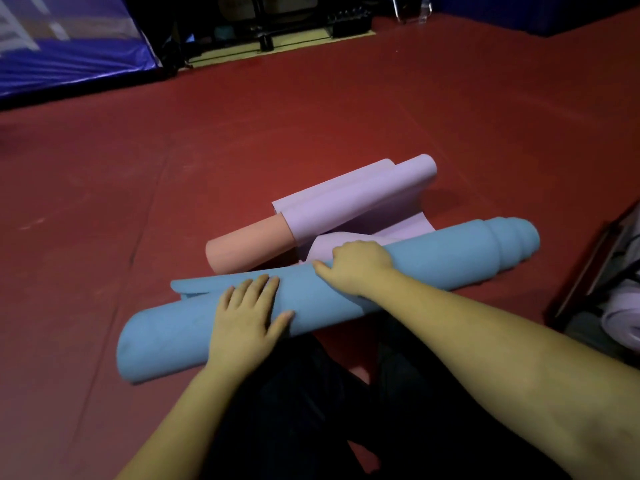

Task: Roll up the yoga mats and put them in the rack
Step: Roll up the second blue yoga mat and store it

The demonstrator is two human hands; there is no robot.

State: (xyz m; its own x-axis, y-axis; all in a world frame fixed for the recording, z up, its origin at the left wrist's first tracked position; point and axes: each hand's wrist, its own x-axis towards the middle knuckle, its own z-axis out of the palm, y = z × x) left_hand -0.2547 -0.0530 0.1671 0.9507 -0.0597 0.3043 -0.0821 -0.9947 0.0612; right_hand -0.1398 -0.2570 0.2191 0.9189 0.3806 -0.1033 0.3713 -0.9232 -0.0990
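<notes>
A blue yoga mat [433, 258] lies rolled across the red floor in front of my knees, its right end telescoped out in steps. My left hand [247, 313] presses flat on the roll's left part, fingers straight. My right hand [353, 266] lies over the top of the roll near its middle, fingers curled over the far side. Behind the blue roll lies a lilac mat [353, 199], loosely rolled with loose flaps. An orange rolled mat [249, 245] sticks out of its left end.
The red padded floor [242, 133] spreads all around. A rack or frame [595, 271] with a pale lilac roll [623, 317] in it sits at the right edge. Blue padding [69, 57] and dark equipment stand at the far side.
</notes>
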